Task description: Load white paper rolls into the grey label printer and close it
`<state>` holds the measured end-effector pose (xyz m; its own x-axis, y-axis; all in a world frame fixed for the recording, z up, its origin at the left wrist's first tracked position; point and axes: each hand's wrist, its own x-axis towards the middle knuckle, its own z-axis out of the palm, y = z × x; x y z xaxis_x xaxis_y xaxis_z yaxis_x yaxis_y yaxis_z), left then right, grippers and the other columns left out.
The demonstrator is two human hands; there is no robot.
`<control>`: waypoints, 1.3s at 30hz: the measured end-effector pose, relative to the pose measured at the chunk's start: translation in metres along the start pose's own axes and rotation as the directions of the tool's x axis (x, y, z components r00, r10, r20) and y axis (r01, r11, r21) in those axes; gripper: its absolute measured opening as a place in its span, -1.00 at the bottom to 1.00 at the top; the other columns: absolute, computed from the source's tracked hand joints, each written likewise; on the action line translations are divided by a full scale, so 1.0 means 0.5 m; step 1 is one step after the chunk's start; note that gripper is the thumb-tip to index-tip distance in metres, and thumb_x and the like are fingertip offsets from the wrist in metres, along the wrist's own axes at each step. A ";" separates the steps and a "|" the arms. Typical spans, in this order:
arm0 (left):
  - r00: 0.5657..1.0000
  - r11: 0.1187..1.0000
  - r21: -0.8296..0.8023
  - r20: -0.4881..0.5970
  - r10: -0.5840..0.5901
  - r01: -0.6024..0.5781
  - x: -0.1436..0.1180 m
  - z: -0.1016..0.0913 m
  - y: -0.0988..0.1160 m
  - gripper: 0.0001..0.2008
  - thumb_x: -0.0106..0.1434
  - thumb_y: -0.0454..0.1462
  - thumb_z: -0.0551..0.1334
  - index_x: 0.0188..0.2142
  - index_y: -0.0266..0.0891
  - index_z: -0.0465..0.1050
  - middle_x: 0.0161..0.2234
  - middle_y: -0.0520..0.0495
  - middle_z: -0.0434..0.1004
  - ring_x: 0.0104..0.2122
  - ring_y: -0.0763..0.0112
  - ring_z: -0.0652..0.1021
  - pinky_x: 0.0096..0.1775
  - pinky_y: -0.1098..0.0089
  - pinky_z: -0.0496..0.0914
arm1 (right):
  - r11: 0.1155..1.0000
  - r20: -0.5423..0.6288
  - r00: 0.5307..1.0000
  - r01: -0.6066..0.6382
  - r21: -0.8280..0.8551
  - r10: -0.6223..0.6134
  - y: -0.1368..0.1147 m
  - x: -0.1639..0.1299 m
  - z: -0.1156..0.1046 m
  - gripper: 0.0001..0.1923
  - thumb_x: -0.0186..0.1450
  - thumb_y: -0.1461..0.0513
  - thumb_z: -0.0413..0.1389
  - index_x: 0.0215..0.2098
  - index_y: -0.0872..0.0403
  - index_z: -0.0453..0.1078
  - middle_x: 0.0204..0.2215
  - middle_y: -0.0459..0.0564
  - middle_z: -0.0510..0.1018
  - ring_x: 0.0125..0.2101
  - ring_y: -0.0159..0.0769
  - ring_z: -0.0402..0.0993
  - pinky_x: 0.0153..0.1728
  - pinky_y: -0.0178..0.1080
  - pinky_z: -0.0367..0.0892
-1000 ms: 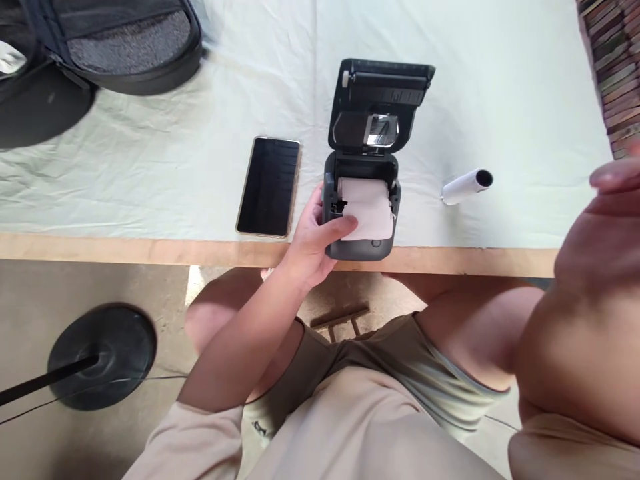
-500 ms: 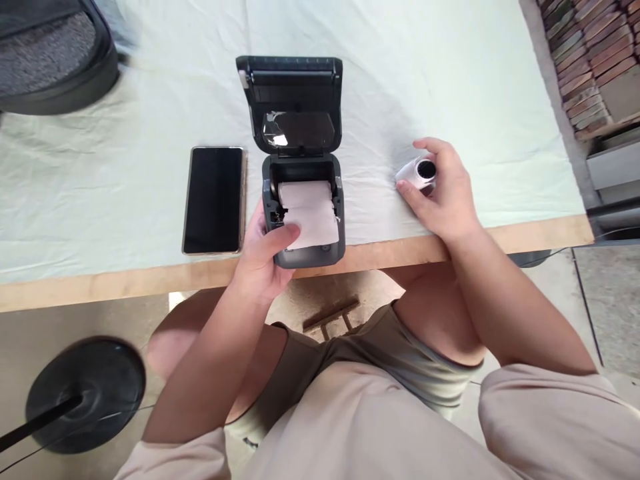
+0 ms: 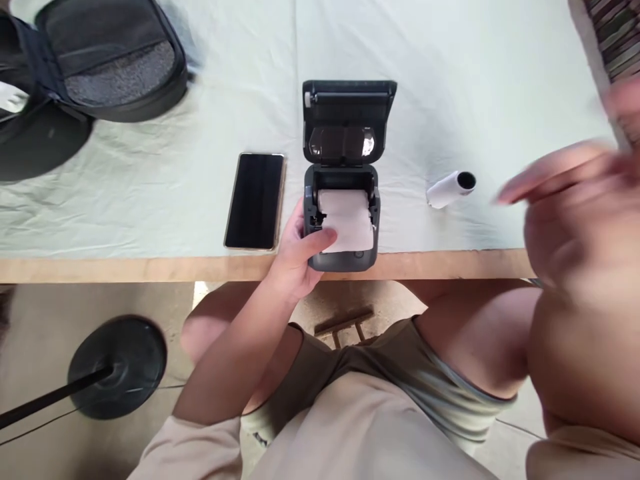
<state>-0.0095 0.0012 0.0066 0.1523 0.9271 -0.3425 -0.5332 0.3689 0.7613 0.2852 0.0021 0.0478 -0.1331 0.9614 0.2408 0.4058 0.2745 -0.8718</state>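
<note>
My left hand (image 3: 303,257) grips a small dark grey label printer (image 3: 367,261) from its left side, the thumb pressing on the white paper strip (image 3: 350,220) over its front. The printer lid (image 3: 350,123) stands raised, with a roller and a clear window. Inside the bay sits the white paper roll, its strip hanging forward. To the right of the printer, a white roll with a black core (image 3: 447,190) lies on the cloth. My right hand (image 3: 580,193) is raised at the right, close to the camera and blurred. Its visible fingers are apart, with nothing seen between them.
Left of the printer lies a dark-screened phone (image 3: 255,200). An open black case (image 3: 120,73) occupies the far left of the pale cloth (image 3: 225,87). The wooden table edge (image 3: 150,269) runs above my lap. A round black stand base (image 3: 120,367) is on the floor.
My right hand has let go of the white roll and lifted away rightward, toward the camera. The roll stays on the cloth. My left hand keeps its hold; the view has shifted left.
</note>
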 end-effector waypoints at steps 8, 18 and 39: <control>0.998 1.000 0.002 0.067 0.014 -0.014 0.003 -0.001 -0.011 -0.38 -0.05 -0.19 0.65 0.03 -0.08 0.58 -0.11 -0.04 0.75 0.11 -0.18 0.80 0.17 -0.08 0.71 | 0.994 0.017 0.994 0.108 -0.017 -0.108 -0.083 0.106 0.114 -0.36 0.45 -0.26 0.43 0.35 -0.26 0.48 0.22 -0.01 0.63 0.37 0.04 0.56 0.34 0.06 0.69; 0.988 0.999 -0.028 0.153 0.028 -0.024 -0.006 -0.020 -0.019 -0.30 -0.01 -0.09 0.73 0.10 -0.02 0.57 -0.13 -0.02 0.76 0.12 -0.25 0.83 0.04 -0.07 0.78 | 0.978 0.047 0.993 0.094 0.184 -0.104 -0.032 0.059 0.169 -0.42 0.37 -0.26 0.48 0.11 -0.17 0.50 0.23 -0.02 0.60 0.20 -0.07 0.67 0.29 0.08 0.70; 0.988 0.996 -0.007 0.124 0.089 -0.089 -0.008 0.018 -0.009 -0.55 0.25 0.12 0.55 -0.02 -0.04 0.67 0.08 -0.13 0.84 0.53 -0.23 0.57 0.31 0.00 0.68 | 0.975 0.176 0.983 -0.094 0.199 0.059 0.008 0.056 0.193 -0.26 0.30 -0.23 0.52 0.26 -0.23 0.37 -0.05 -0.09 0.62 -0.23 -0.21 0.63 -0.26 -0.13 0.72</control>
<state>-0.0003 -0.0037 0.0095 0.2063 0.9574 -0.2019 -0.5503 0.2841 0.7852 0.1958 0.0281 0.0101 -0.2658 0.9577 0.1107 0.2282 0.1740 -0.9579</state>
